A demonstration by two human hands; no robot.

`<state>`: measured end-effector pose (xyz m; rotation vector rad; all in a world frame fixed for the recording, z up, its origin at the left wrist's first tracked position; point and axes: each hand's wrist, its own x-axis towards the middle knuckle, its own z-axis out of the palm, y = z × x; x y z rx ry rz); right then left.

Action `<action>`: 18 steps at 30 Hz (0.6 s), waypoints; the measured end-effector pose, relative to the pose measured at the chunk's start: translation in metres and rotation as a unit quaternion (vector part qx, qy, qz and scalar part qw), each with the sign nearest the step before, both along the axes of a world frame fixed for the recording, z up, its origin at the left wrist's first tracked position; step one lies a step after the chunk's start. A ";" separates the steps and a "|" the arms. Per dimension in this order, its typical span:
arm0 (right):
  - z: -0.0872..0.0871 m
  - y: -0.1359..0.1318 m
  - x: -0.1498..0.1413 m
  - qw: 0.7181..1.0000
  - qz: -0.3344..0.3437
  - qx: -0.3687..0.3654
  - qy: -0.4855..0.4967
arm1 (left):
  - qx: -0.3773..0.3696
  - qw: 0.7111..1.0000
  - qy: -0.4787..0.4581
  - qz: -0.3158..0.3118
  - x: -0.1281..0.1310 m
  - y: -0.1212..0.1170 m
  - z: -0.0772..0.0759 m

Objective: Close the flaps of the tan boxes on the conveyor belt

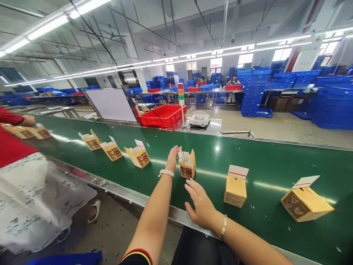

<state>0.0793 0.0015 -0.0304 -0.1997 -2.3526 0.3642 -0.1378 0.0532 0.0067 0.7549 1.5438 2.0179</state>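
On the green conveyor belt (209, 147), a small yellow-and-brown carton (188, 170) stands in front of me with its top flaps up. My left hand (173, 158) is at the carton's left side, fingers stretched toward its flaps; whether they touch cannot be made out. Nearer to me, my right hand (199, 202) hovers just below the carton, fingers apart and nothing in it. To the right sit two cartons with closed yellow tops and a raised white flap each, one carton (235, 189) closer and another carton (306, 206) farther right. Left of my hands is an open-topped carton (140, 158).
More open cartons (112, 151) lie along the belt to the left. A co-worker in a red top (13, 143) reaches over cartons at the far left. Beyond the belt are a red bin (162, 116), a scale (199, 118), a signal light (181, 95) and stacked blue crates (253, 92).
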 end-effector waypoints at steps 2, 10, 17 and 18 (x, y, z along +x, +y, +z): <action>-0.005 0.007 -0.027 0.994 -0.052 -0.044 -0.090 | -0.007 0.998 0.012 -0.058 0.004 0.002 -0.002; -0.014 0.055 -0.044 0.972 -0.155 -0.173 0.008 | 0.009 0.987 0.123 -0.102 0.045 -0.031 -0.028; -0.020 0.078 -0.050 0.898 -0.249 -0.311 0.188 | -0.085 0.988 0.079 -0.099 0.063 -0.013 -0.019; -0.022 0.080 -0.052 0.869 -0.290 -0.346 0.202 | -0.112 0.986 0.053 -0.110 0.064 -0.009 -0.016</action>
